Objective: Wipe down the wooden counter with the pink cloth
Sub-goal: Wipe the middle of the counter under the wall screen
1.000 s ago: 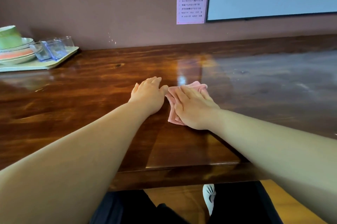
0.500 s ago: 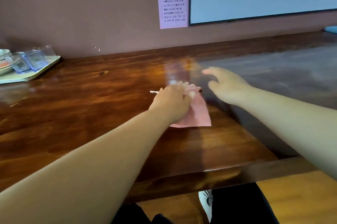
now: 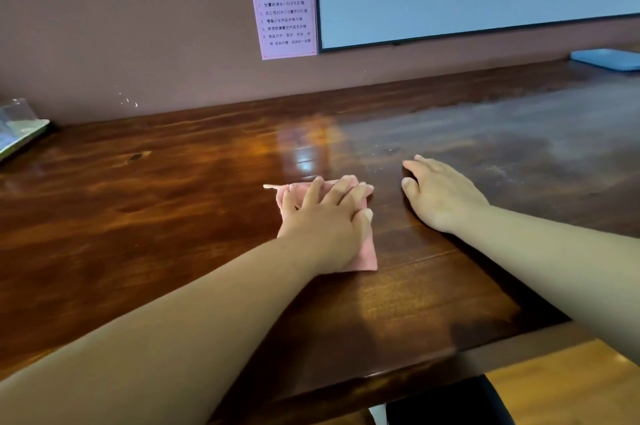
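Left hand (image 3: 325, 220): palm down, fingers spread and lying flat, thumb tucked along the side.
Left arm: bare, stretched forward from the lower left.
Right hand (image 3: 440, 194): palm down, fingers relaxed and slightly curled, holding nothing.
Right arm: bare, reaching in from the right.
Spacing: hands near, apart.

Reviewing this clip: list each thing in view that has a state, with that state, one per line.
pink cloth: folded, flat on the counter, pinned under the left hand.
left hand: open, palm down, fingers spread on the cloth.
right hand: open, flat on bare wood, apart from the cloth.
wooden counter: glossy on the left, dull and hazy on the right.
tray: at the left edge, mostly cut off.
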Demonstrator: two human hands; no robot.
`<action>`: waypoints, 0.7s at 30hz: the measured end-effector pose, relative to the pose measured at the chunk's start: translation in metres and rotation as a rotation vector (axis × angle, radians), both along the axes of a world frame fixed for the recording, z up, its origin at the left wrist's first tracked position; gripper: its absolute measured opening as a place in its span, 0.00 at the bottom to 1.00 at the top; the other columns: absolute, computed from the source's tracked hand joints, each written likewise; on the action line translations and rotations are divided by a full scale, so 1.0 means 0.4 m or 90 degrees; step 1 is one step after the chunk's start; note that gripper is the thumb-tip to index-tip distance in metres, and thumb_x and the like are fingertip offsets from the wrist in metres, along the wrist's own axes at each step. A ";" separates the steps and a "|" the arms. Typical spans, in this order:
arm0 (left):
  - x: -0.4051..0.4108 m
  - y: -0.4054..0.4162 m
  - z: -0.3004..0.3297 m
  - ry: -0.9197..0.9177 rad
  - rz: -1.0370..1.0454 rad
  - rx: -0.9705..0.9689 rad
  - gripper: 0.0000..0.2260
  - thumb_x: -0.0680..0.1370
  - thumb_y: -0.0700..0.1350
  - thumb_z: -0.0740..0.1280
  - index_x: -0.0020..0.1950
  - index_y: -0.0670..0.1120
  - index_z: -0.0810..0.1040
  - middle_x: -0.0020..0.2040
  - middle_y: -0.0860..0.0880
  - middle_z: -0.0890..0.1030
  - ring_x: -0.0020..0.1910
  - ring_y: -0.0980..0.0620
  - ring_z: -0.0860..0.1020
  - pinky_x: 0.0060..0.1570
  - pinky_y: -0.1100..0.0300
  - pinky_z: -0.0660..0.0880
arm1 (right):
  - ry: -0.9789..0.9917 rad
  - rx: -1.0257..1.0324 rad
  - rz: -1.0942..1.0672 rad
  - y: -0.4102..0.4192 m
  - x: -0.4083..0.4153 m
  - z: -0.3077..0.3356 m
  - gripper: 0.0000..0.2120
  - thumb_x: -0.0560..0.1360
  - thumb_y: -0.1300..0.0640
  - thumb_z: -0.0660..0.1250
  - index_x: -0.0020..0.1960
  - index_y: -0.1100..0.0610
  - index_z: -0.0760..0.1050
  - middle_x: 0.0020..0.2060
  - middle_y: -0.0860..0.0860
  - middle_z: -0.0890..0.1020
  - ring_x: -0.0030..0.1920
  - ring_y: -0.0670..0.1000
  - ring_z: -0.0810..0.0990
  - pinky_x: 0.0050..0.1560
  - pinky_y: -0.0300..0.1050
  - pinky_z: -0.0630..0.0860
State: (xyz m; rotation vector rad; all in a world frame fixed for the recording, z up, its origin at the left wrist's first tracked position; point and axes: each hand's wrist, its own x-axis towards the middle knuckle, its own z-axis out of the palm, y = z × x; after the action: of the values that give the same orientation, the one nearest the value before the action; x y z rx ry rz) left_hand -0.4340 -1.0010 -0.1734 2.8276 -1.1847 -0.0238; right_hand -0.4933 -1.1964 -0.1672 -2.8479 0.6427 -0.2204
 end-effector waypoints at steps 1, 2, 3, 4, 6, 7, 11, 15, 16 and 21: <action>0.011 -0.017 0.011 0.002 0.015 -0.003 0.23 0.81 0.58 0.42 0.77 0.63 0.44 0.79 0.61 0.45 0.78 0.46 0.43 0.70 0.33 0.42 | -0.001 -0.002 0.002 0.001 -0.001 0.002 0.24 0.85 0.48 0.51 0.79 0.53 0.62 0.80 0.52 0.59 0.80 0.52 0.57 0.76 0.49 0.56; 0.021 -0.036 0.023 0.008 0.036 -0.002 0.23 0.82 0.58 0.43 0.78 0.62 0.46 0.79 0.61 0.45 0.78 0.46 0.44 0.70 0.33 0.43 | -0.005 -0.002 0.004 0.002 -0.003 0.003 0.24 0.85 0.49 0.50 0.79 0.53 0.62 0.80 0.52 0.59 0.80 0.52 0.57 0.76 0.49 0.56; 0.030 -0.054 0.037 0.017 0.056 0.005 0.23 0.82 0.57 0.43 0.78 0.61 0.46 0.79 0.60 0.45 0.78 0.46 0.44 0.70 0.33 0.44 | -0.009 -0.002 0.004 0.004 -0.007 0.002 0.24 0.85 0.49 0.50 0.79 0.53 0.62 0.80 0.52 0.60 0.80 0.52 0.57 0.77 0.49 0.55; 0.036 -0.069 0.047 0.026 0.067 0.016 0.23 0.83 0.56 0.42 0.78 0.60 0.45 0.79 0.59 0.45 0.78 0.45 0.43 0.70 0.33 0.43 | -0.015 -0.001 0.002 0.005 -0.009 0.001 0.24 0.85 0.50 0.50 0.79 0.53 0.62 0.80 0.52 0.60 0.80 0.52 0.57 0.77 0.48 0.55; 0.030 -0.074 0.049 0.027 0.049 0.026 0.23 0.83 0.56 0.42 0.78 0.60 0.45 0.79 0.58 0.44 0.78 0.45 0.43 0.71 0.34 0.42 | -0.024 0.001 -0.002 0.006 -0.010 -0.001 0.23 0.85 0.50 0.49 0.79 0.52 0.62 0.80 0.51 0.60 0.80 0.51 0.57 0.76 0.48 0.55; 0.016 -0.062 0.038 0.022 0.014 0.023 0.23 0.82 0.57 0.42 0.78 0.61 0.45 0.79 0.59 0.44 0.78 0.46 0.43 0.70 0.34 0.42 | -0.024 0.002 -0.002 0.004 -0.011 -0.004 0.23 0.85 0.50 0.49 0.79 0.52 0.62 0.80 0.51 0.60 0.80 0.51 0.57 0.76 0.48 0.55; -0.017 0.002 -0.002 0.003 -0.125 0.005 0.29 0.74 0.61 0.33 0.77 0.63 0.44 0.79 0.61 0.44 0.78 0.49 0.41 0.71 0.33 0.43 | -0.025 -0.003 0.000 0.000 -0.007 -0.010 0.23 0.85 0.50 0.49 0.79 0.53 0.62 0.80 0.52 0.60 0.80 0.52 0.57 0.76 0.48 0.55; 0.033 -0.082 0.046 0.043 0.000 0.026 0.23 0.82 0.56 0.40 0.78 0.63 0.46 0.79 0.61 0.45 0.78 0.49 0.44 0.72 0.36 0.43 | -0.035 -0.002 -0.004 0.000 -0.005 -0.008 0.23 0.85 0.51 0.49 0.79 0.52 0.62 0.80 0.51 0.60 0.80 0.51 0.57 0.77 0.47 0.54; 0.035 -0.099 0.054 0.048 0.025 0.021 0.22 0.83 0.55 0.42 0.78 0.63 0.47 0.79 0.61 0.45 0.78 0.49 0.44 0.72 0.36 0.42 | -0.039 -0.003 -0.004 0.000 -0.005 -0.009 0.23 0.85 0.51 0.49 0.79 0.52 0.62 0.80 0.51 0.61 0.80 0.51 0.57 0.77 0.46 0.54; -0.020 -0.031 0.018 0.031 -0.114 -0.004 0.26 0.77 0.59 0.37 0.77 0.64 0.47 0.79 0.61 0.45 0.77 0.50 0.44 0.71 0.34 0.42 | -0.039 0.002 -0.004 -0.002 -0.005 -0.012 0.23 0.85 0.51 0.49 0.79 0.52 0.62 0.80 0.51 0.60 0.80 0.51 0.57 0.77 0.46 0.53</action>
State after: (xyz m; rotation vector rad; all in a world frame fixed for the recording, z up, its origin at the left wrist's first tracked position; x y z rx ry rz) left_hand -0.4421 -1.0136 -0.1660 2.6894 -1.4201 -0.0972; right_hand -0.4952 -1.1971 -0.1718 -2.8237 0.6387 -0.3063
